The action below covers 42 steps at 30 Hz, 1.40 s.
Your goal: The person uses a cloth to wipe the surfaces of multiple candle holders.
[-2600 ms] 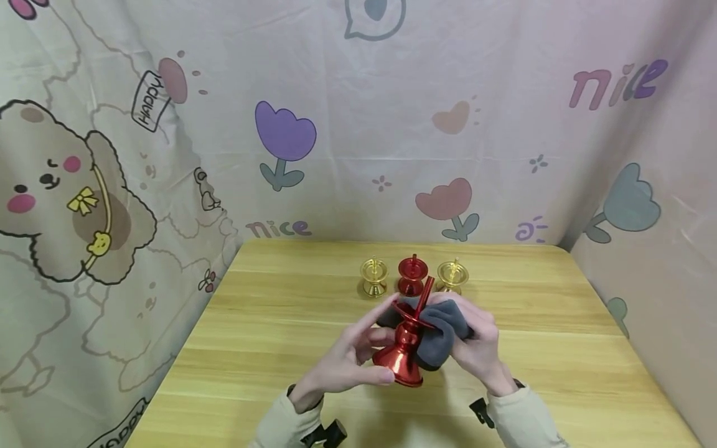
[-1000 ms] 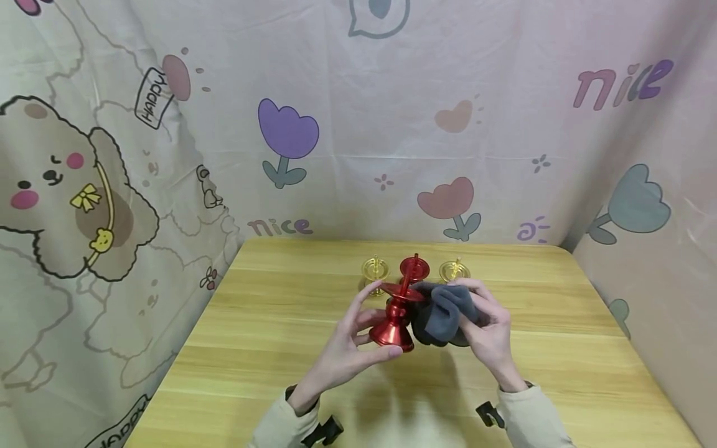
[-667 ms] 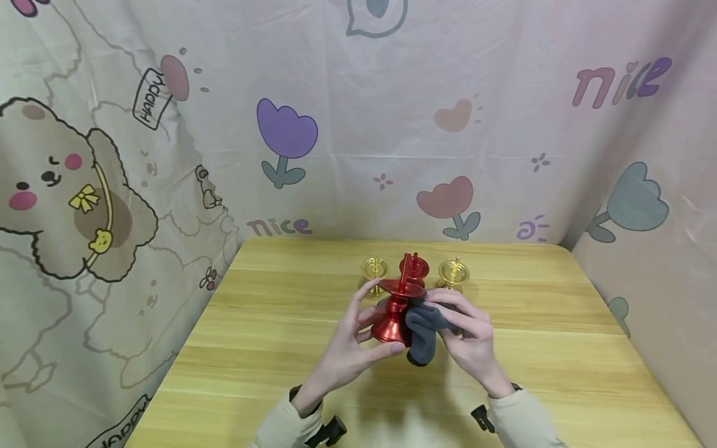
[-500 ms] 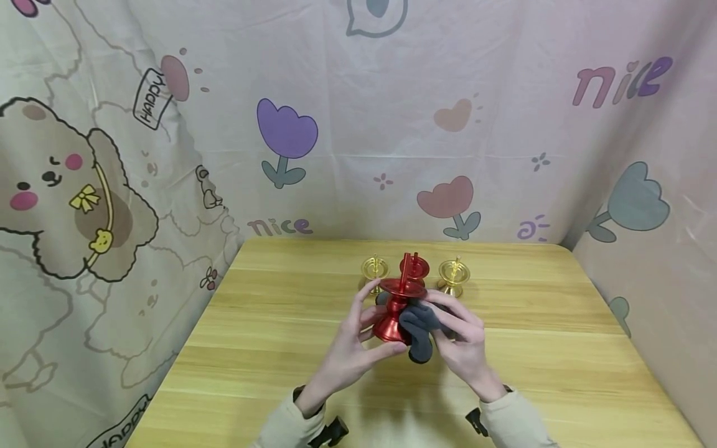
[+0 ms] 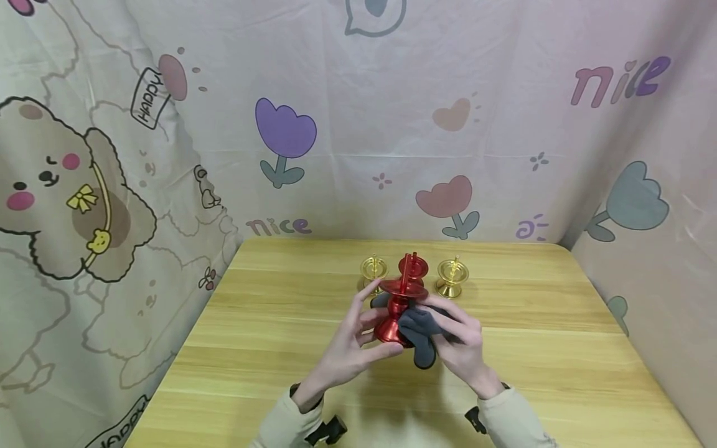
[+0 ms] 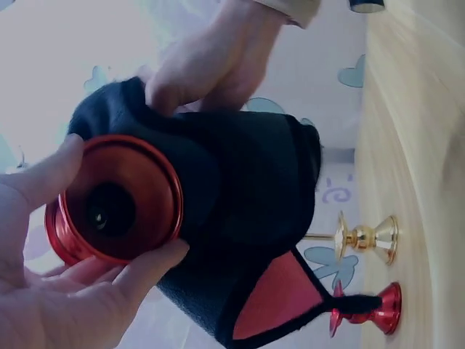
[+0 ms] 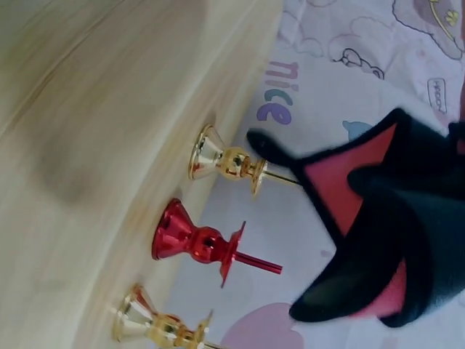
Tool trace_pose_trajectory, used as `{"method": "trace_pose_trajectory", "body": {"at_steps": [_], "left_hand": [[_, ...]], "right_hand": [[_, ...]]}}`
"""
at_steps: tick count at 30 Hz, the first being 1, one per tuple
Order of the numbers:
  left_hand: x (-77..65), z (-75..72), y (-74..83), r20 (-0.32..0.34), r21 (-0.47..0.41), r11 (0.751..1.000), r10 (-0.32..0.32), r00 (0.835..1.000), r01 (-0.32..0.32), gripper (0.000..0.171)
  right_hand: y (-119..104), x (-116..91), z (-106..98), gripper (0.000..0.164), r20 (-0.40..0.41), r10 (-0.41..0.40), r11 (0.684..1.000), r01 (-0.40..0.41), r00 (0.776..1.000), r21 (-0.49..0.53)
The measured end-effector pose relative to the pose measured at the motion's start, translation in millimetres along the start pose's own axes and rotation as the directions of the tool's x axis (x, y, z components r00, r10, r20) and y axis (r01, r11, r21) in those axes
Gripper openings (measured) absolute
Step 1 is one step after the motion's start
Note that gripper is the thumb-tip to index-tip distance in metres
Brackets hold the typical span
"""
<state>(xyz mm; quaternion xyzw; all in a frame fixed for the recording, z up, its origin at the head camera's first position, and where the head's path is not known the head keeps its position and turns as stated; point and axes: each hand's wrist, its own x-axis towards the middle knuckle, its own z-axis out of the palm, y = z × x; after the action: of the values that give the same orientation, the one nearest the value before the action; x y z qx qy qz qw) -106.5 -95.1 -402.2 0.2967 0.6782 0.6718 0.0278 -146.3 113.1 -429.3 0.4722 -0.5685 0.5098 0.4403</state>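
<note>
My left hand (image 5: 343,356) grips a shiny red metal candlestick (image 5: 388,330) by its base, above the table and nearly upright, its spike pointing up. In my right hand (image 5: 466,348) is a bunched dark grey cloth (image 5: 419,325), pressed around the candlestick's stem and base below the dish. The left wrist view shows the hollow underside of the red base (image 6: 156,171) between thumb and fingers, with the cloth (image 6: 254,174) wrapped behind it. A pink patch (image 6: 280,298) and a dark loop show on the cloth. My right fingertips are partly hidden by cloth.
Behind my hands, a gold candlestick (image 5: 373,269), a red candlestick (image 5: 413,267) and another gold candlestick (image 5: 452,274) stand in a row on the wooden table (image 5: 269,298). A printed curtain (image 5: 358,124) hangs behind the table and along both sides.
The red candlestick has come more upright than at first. My right hand has brought the cloth leftward from beside the candlestick onto its stem and base. My left hand keeps its hold.
</note>
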Motion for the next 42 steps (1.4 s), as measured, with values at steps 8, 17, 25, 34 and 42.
{"method": "trace_pose_trajectory", "body": {"at_steps": [8,17,25,34,42], "left_hand": [[1.5,0.2,3.8,0.008,-0.028,0.996,-0.088,0.996,0.089,0.104],[1.6,5.5,1.7,-0.117,0.133,0.991,0.002,0.993,0.013,0.105],[0.3,1.8,-1.1,-0.041,0.011,1.0,-0.02,0.999,0.02,0.103],[-2.0,3.3,-0.7,-0.115,0.172,0.985,0.004,0.993,0.016,0.104],[-2.6,2.0,-2.4,-0.092,0.115,0.993,0.011,0.996,0.0,0.103]], "right_hand": [[3.6,0.5,-1.7,0.015,-0.015,0.018,0.997,-0.017,1.0,0.069],[-1.6,7.3,1.3,0.017,0.057,-0.061,0.987,0.069,0.996,-0.145],[5.7,-1.3,-1.7,0.014,-0.03,0.078,0.988,-0.074,0.996,0.138],[-0.2,9.2,0.1,0.02,0.105,-0.128,0.966,0.148,0.986,-0.214],[3.4,2.0,-0.8,0.017,0.044,-0.018,0.998,0.021,0.999,-0.065]]}}
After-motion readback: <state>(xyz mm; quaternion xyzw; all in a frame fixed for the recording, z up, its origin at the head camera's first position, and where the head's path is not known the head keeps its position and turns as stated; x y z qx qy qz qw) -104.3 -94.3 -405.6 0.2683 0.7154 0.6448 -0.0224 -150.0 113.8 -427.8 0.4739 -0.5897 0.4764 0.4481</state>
